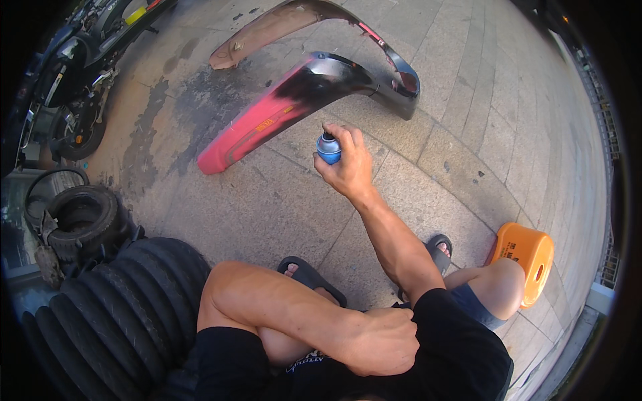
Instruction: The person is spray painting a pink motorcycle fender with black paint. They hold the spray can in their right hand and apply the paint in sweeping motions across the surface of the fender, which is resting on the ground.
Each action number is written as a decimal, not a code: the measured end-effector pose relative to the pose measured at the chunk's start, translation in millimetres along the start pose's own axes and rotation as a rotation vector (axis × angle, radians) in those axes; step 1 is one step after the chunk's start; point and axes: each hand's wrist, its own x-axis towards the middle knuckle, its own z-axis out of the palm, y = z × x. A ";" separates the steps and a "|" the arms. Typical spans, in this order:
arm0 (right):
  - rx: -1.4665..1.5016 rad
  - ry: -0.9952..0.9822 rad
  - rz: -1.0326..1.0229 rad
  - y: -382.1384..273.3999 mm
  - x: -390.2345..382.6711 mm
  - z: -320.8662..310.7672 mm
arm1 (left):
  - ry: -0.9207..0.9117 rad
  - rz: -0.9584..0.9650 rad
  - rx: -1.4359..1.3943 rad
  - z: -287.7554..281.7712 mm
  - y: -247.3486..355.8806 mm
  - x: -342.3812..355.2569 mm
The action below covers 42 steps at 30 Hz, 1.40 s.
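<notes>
My right hand [348, 160] grips a blue spray can [328, 152] upright, index finger at its nozzle. Beyond it lies a curved plastic panel [241, 134], pink at its near-left part and sprayed black toward the upper right. A second curved panel [247, 43], dusty brown with pink and black parts, lies behind it on the paving. My left forearm crosses low over my body, and my left hand [381, 341] is curled closed against my black shirt; anything inside its fingers is hidden.
Parked scooters [70, 80] line the upper left. Loose tyres [83, 220] and a row of stacked black tyres [120, 301] sit at my left. An orange plastic stool [535, 247] stands by my right knee. My sandalled feet rest on grey stone paving [468, 187].
</notes>
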 end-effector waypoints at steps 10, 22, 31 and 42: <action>0.000 -0.026 -0.020 9.9 -4.7 -2.3 | 0.012 0.001 0.012 -1.0 0.5 0.4; 0.068 0.058 0.065 9.8 -15.2 11.8 | 0.018 -0.010 0.010 0.2 4.2 -0.5; 0.086 0.053 0.030 12.3 -15.3 12.7 | 0.071 -0.002 0.027 4.3 6.1 -1.5; 0.059 -0.013 0.030 2.2 -21.7 26.5 | 0.098 -0.009 0.030 3.2 9.9 -3.3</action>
